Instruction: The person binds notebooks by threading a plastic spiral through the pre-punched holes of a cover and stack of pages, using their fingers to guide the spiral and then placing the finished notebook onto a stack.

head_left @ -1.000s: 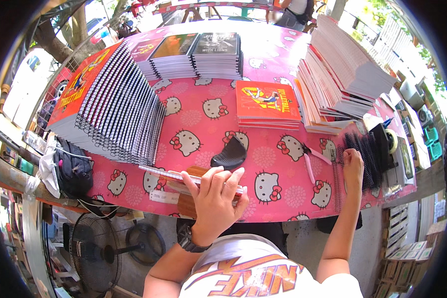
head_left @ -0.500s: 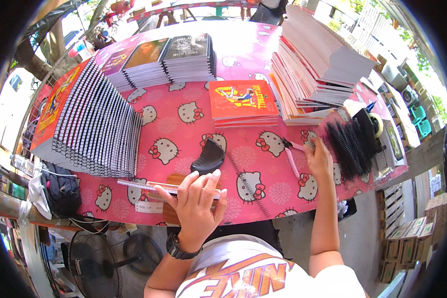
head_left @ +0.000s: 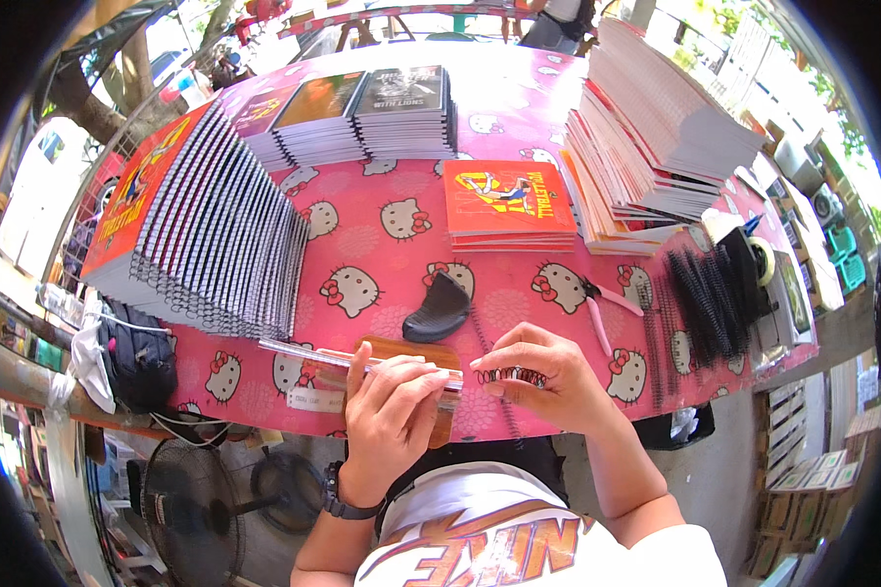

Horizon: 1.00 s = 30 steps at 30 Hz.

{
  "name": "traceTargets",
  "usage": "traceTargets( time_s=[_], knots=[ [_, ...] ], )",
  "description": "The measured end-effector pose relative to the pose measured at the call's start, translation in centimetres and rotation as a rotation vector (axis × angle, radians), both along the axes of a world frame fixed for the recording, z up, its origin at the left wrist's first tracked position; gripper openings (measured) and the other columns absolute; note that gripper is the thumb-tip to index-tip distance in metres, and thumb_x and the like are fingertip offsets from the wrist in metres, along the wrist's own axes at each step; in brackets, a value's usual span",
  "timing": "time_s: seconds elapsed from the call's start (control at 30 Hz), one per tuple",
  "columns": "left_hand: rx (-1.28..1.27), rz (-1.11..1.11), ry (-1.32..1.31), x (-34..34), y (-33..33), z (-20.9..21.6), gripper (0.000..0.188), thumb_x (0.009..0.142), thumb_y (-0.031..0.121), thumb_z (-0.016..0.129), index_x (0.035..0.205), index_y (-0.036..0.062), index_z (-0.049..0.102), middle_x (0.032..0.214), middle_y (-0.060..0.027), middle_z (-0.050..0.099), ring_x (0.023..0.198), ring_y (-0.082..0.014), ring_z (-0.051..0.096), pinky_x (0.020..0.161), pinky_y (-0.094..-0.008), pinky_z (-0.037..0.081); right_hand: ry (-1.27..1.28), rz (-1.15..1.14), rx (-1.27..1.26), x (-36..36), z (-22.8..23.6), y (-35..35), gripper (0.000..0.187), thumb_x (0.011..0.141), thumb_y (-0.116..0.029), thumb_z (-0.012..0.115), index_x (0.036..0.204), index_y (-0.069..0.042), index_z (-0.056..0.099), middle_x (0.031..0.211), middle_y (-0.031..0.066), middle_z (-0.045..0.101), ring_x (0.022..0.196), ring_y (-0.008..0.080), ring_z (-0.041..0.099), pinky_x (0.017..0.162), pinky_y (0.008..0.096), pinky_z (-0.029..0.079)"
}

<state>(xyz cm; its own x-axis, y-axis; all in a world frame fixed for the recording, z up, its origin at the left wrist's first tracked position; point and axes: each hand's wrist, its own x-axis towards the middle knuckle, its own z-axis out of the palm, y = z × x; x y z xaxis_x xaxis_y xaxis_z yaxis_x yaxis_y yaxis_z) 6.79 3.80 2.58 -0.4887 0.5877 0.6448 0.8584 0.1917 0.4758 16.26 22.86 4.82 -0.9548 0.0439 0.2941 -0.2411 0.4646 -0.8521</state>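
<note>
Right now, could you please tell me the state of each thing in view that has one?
Left hand: closed on the thin booklet
Thin booklet: gripped, shut
Right hand: pinching the dark spiral coil
Dark spiral coil: held near the booklet's right end
Pink-handled pliers: open, handles spread
Left stack of orange-covered books: coil-bound, closed
Small pile of orange-covered books: closed, lying flat
Fan: upright; cannot tell whether running
Wristwatch: strapped on

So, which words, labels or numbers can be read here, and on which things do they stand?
Wording is not copied here, only located:
Spiral-bound orange books, left: readable title.
Orange booklets, centre: readable title.
Spiral-bound dark-grey books: title partly readable.
Purple cover, brown cover: too blurred.
White shirt: large readable lettering, upside down.
White strip beside left hand: too small.
</note>
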Motion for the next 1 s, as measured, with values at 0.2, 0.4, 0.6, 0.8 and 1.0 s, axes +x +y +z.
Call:
traceTargets(
  time_s=[0.2,0.4,0.6,0.8,1.0],
  knots=[
    [0.063,-0.005,-0.006,0.0,0.0,-0.3,0.018,0.072,0.005,0.072,0.088,0.0112,0.066,0.089,-0.0033,0.066,0.088,-0.0195,0.063,0.105,-0.0412,0.029,-0.08,-0.002,-0.074,-0.6,0.7,-0.7,0.02,0.078,-0.003,0.066,0.099,-0.003,0.065,0.084,0.0074,0.063,0.077,0.0163,0.062,0.066,0.0279,0.049],
    [0.065,0.003,-0.01,0.1,0.0,-0.1,0.018,0.074,0.01,0.071,0.09,0.0135,0.065,0.09,-0.0013,0.065,0.087,-0.0191,0.064,0.103,-0.0415,0.031,-0.177,0.033,-0.144,-0.9,0.2,-0.7,0.017,0.08,-0.003,0.064,0.097,-0.004,0.065,0.085,0.0086,0.063,0.078,0.0179,0.063,0.067,0.0286,0.05],
    [0.067,0.003,-0.019,0.2,0.0,-0.1,0.018,0.073,0.01,0.072,0.09,0.0142,0.065,0.09,-0.001,0.066,0.088,-0.0188,0.063,0.101,-0.041,0.032,0.025,0.044,0.071,-1.4,0.6,-0.6,0.021,0.077,0.002,0.062,0.097,-0.005,0.064,0.084,0.0087,0.062,0.08,0.0257,0.059,0.068,0.0343,0.049],
    [0.069,-0.004,-0.032,0.1,0.0,-0.2,0.015,0.074,0.009,0.07,0.088,0.0141,0.066,0.09,-0.0008,0.066,0.089,-0.0185,0.063,0.103,-0.0421,0.031,0.008,0.049,0.054,-1.3,0.5,-0.6,0.022,0.078,0.001,0.061,0.098,-0.006,0.063,0.083,0.0086,0.06,0.08,0.0264,0.058,0.069,0.0352,0.048],
    [0.094,-0.006,-0.031,0.3,-0.3,-0.7,0.011,0.075,0.008,0.069,0.084,0.0128,0.066,0.088,-0.0006,0.066,0.089,-0.0185,0.063,0.108,-0.0447,0.024,-0.045,0.119,0.091,-1.2,1.1,-0.2,0.017,0.08,-0.005,0.062,0.097,-0.006,0.062,0.081,0.0093,0.059,0.08,0.0271,0.058,0.067,0.0353,0.048]
  ],
)
